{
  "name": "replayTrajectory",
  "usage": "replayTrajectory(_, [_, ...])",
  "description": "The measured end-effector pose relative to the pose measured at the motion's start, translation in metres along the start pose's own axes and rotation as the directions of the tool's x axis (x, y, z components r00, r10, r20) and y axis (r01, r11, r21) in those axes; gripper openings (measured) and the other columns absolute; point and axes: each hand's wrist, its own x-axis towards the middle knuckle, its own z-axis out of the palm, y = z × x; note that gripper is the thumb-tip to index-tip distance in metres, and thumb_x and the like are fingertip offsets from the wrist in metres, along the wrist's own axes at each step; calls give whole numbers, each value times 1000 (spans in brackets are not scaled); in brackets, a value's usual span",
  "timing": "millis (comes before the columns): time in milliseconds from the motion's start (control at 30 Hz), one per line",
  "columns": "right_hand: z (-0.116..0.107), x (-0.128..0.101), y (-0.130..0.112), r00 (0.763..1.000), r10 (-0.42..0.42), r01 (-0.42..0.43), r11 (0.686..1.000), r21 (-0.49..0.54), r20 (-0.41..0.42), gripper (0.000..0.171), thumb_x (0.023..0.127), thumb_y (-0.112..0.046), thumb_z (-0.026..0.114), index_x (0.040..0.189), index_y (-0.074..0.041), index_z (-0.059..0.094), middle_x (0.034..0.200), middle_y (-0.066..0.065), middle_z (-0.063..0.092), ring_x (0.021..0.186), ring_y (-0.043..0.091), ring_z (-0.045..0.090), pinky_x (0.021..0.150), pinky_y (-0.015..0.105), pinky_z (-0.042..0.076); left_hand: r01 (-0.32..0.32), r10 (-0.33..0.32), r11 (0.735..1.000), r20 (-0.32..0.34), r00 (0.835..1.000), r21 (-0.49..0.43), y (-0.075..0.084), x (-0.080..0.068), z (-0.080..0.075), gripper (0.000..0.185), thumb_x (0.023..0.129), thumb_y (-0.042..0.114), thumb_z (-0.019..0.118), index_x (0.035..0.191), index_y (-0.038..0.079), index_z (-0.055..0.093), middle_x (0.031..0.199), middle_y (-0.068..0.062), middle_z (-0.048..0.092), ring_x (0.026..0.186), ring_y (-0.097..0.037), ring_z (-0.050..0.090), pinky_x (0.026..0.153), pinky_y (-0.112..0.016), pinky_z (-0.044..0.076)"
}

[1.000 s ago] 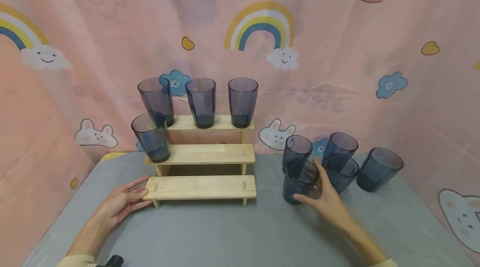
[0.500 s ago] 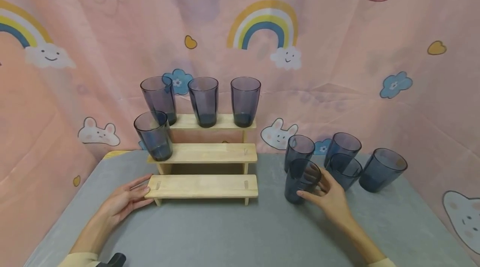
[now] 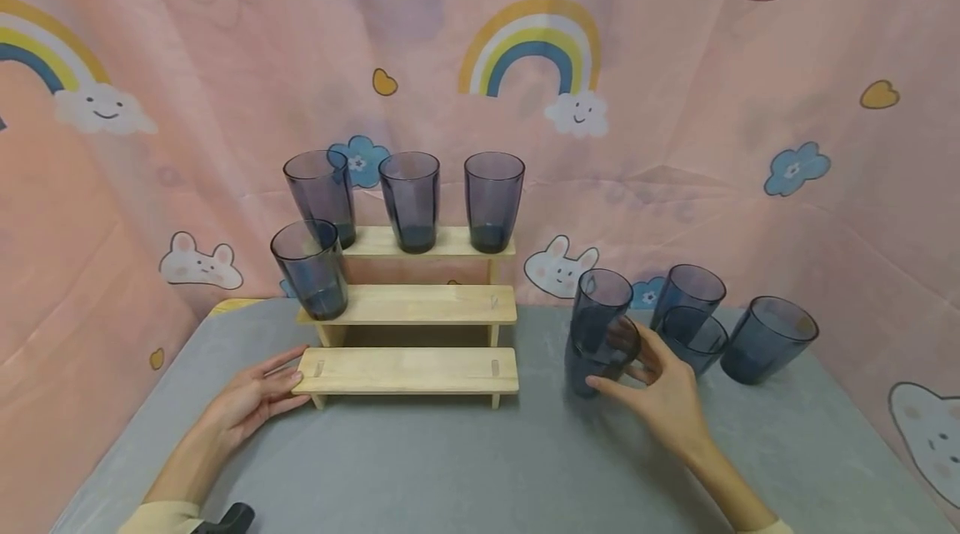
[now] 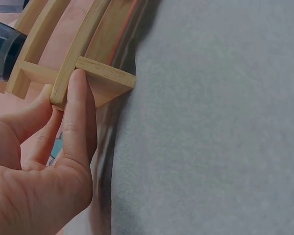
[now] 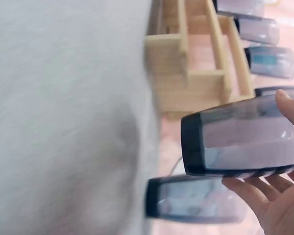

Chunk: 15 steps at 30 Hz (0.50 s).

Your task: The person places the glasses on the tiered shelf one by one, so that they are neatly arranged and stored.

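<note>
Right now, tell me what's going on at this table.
A person's right hand grips a dark glass, lifted just off the grey table, beside four more glasses. The left hand rests against the bottom step of a wooden rack. Four glasses stand on the rack: three on top, one on the middle step.

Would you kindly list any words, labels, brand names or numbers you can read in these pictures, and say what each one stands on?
None: no view shows readable text.
The pink backdrop carries only pictures: rainbows, strawberries, clouds, rabbits, flowers, hearts.
The wooden stepped shelf is unmarked.
The glass gripped by the right hand bears no label; neither do the other dark glasses.
The left hand touches the shelf's bare end.
</note>
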Motion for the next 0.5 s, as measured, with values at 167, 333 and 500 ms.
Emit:
replayTrajectory(167, [3, 6, -21, 995, -88, 90, 994, 56, -41, 83, 73, -17, 88, 145, -15, 47, 131, 6, 61, 113, -1, 57, 87, 13, 52, 0, 0, 1000, 0, 1000, -1, -1, 0, -1, 76, 100, 8, 56, 157, 2, 6, 156, -30, 11, 107, -14, 63, 96, -37, 53])
replayTrajectory(333, [11, 13, -38, 996, -75, 81, 990, 114, -55, 82, 75, -13, 87, 146, -16, 46, 132, 8, 60, 112, -5, 56, 85, 13, 52, -8, 8, 1000, 6, 1000, 1, 0, 0, -1, 77, 100, 8, 57, 157, 1, 6, 155, -29, 14, 107, -14, 63, 96, -37, 53])
replayTrajectory(500, [25, 22, -45, 992, -115, 125, 968, 217, -58, 80, 74, -3, 85, 144, -13, 49, 130, 11, 61, 109, 0, 60, 84, 17, 54, -9, 9, 1000, 2, 1000, -4, 1, -1, 0, 76, 100, 8, 56, 157, 1, 6, 156, -31, 11, 106, -14, 63, 96, -37, 53])
